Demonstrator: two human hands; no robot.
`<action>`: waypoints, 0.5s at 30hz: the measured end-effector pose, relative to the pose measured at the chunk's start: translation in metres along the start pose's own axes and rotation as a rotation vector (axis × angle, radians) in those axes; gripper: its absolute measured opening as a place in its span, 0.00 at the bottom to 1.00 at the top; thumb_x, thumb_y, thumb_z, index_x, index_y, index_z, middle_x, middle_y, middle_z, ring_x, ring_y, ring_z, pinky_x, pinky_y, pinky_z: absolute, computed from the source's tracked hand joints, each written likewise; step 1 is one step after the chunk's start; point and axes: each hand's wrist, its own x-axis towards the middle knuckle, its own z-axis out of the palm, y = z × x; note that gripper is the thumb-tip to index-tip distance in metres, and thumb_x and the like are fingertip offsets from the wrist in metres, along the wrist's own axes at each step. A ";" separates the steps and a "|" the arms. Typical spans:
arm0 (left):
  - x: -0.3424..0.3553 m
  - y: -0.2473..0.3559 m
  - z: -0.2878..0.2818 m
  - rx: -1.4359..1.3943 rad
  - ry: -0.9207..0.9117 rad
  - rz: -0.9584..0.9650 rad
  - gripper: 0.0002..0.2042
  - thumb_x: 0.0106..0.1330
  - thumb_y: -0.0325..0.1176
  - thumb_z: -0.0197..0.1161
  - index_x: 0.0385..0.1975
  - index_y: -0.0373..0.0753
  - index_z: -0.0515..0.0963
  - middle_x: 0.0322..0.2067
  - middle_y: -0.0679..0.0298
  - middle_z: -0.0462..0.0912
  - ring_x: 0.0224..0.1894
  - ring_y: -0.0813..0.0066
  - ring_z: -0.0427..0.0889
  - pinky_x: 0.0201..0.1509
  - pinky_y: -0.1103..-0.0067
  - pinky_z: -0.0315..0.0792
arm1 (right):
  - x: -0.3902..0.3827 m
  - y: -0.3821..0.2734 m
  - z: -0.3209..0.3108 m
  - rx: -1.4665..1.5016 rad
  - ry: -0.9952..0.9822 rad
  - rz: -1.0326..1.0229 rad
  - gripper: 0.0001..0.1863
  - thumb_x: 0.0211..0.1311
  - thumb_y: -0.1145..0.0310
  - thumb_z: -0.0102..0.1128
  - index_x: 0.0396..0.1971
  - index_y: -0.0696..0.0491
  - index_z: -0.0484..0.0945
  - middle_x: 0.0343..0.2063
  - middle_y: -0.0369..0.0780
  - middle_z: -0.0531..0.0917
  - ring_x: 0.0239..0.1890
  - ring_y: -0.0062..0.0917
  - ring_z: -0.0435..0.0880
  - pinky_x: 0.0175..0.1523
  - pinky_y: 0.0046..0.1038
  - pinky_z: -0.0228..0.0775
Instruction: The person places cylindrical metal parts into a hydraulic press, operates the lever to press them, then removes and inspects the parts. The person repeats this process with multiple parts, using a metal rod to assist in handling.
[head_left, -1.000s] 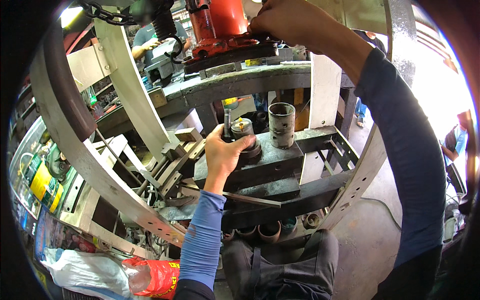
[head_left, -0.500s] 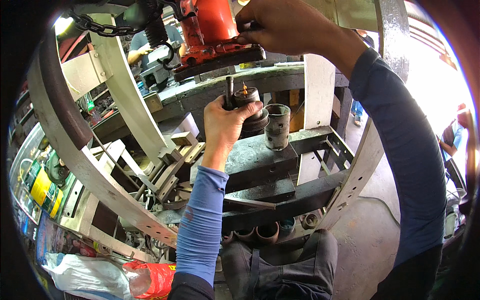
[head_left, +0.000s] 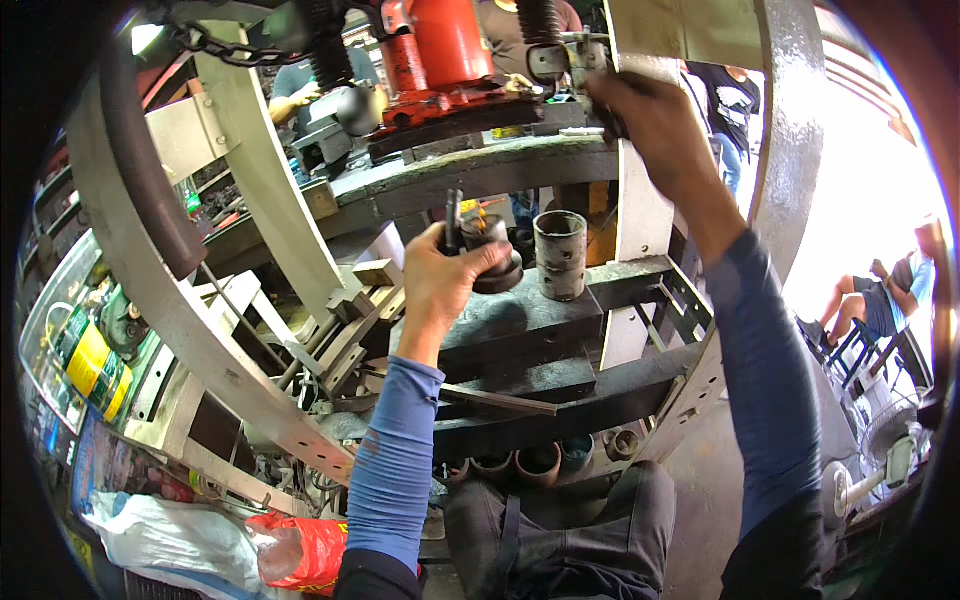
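Note:
My left hand (head_left: 440, 290) is closed around a dark, stepped metal cylinder (head_left: 486, 232), its thumb across the side. Beside that part, a short dark rod (head_left: 453, 222) stands upright at the fingers. A hollow grey metal sleeve (head_left: 562, 255) with holes in its wall stands to the right on a dark steel block (head_left: 520, 320). Above hangs a red hydraulic jack (head_left: 445, 50) on a dark plate. To its right my right hand (head_left: 650, 115) is raised near a grey metal bracket (head_left: 575, 62) under a coil spring (head_left: 537, 22); its fingers are smeared by motion.
Pale steel frame posts (head_left: 265, 150) rise on both sides. Below the block runs a dark crossbeam (head_left: 560, 410), with several round cups (head_left: 538, 462) under it. A workbench (head_left: 400, 185) with people stands behind. At lower left lie white and red bags (head_left: 300, 555).
My right hand has moved from the jack's base plate to the right and down. My left hand has lowered slightly with the metal cylinder. The view has shifted a little.

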 end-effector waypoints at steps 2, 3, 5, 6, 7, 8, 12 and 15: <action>-0.008 -0.007 0.000 0.161 -0.013 0.022 0.23 0.52 0.39 0.86 0.43 0.33 0.85 0.36 0.62 0.90 0.36 0.80 0.87 0.45 0.81 0.81 | -0.037 0.025 -0.006 -0.123 -0.022 0.161 0.17 0.70 0.60 0.66 0.40 0.62 0.87 0.26 0.33 0.83 0.29 0.15 0.77 0.36 0.23 0.69; -0.013 -0.007 0.004 0.168 -0.009 -0.001 0.20 0.50 0.34 0.85 0.39 0.33 0.86 0.34 0.61 0.91 0.34 0.78 0.88 0.43 0.79 0.81 | -0.054 0.031 -0.005 -0.074 -0.052 0.256 0.15 0.70 0.63 0.67 0.39 0.62 0.87 0.27 0.34 0.84 0.29 0.15 0.77 0.36 0.23 0.69; -0.019 -0.033 -0.003 0.117 -0.022 -0.015 0.20 0.50 0.33 0.85 0.40 0.32 0.85 0.35 0.61 0.91 0.34 0.79 0.87 0.44 0.80 0.81 | -0.075 0.034 0.006 0.058 -0.054 0.282 0.14 0.70 0.64 0.67 0.40 0.63 0.86 0.28 0.36 0.84 0.28 0.17 0.78 0.35 0.22 0.69; -0.022 -0.028 0.000 0.021 -0.027 -0.028 0.20 0.50 0.32 0.84 0.41 0.31 0.84 0.35 0.61 0.91 0.35 0.79 0.87 0.44 0.80 0.81 | -0.079 0.025 0.007 0.104 -0.015 0.297 0.14 0.70 0.65 0.67 0.41 0.63 0.86 0.27 0.35 0.84 0.28 0.16 0.78 0.35 0.22 0.69; -0.026 -0.022 -0.001 0.012 -0.027 -0.047 0.21 0.50 0.31 0.84 0.42 0.31 0.84 0.36 0.61 0.91 0.35 0.79 0.87 0.44 0.80 0.81 | -0.079 0.012 0.008 0.156 0.019 0.310 0.14 0.70 0.65 0.66 0.41 0.62 0.86 0.27 0.35 0.84 0.28 0.16 0.78 0.35 0.22 0.69; -0.026 -0.024 -0.003 0.038 -0.015 -0.037 0.21 0.50 0.32 0.84 0.42 0.31 0.84 0.36 0.61 0.91 0.36 0.79 0.87 0.44 0.80 0.81 | -0.072 0.004 0.005 0.097 0.053 0.221 0.13 0.70 0.65 0.66 0.39 0.62 0.86 0.26 0.34 0.83 0.25 0.15 0.76 0.31 0.22 0.67; -0.027 -0.041 -0.010 0.156 0.029 -0.056 0.24 0.48 0.33 0.84 0.43 0.32 0.83 0.37 0.61 0.91 0.38 0.76 0.88 0.46 0.77 0.81 | -0.027 -0.054 0.005 -0.008 0.185 -0.127 0.15 0.71 0.64 0.65 0.44 0.62 0.87 0.30 0.35 0.85 0.28 0.16 0.77 0.35 0.22 0.69; -0.026 -0.045 -0.003 0.152 0.068 0.064 0.28 0.49 0.38 0.85 0.47 0.33 0.80 0.39 0.61 0.88 0.37 0.74 0.87 0.45 0.76 0.81 | 0.021 -0.110 0.002 -0.298 0.224 -0.482 0.18 0.72 0.59 0.65 0.50 0.58 0.85 0.36 0.39 0.89 0.35 0.23 0.86 0.43 0.26 0.76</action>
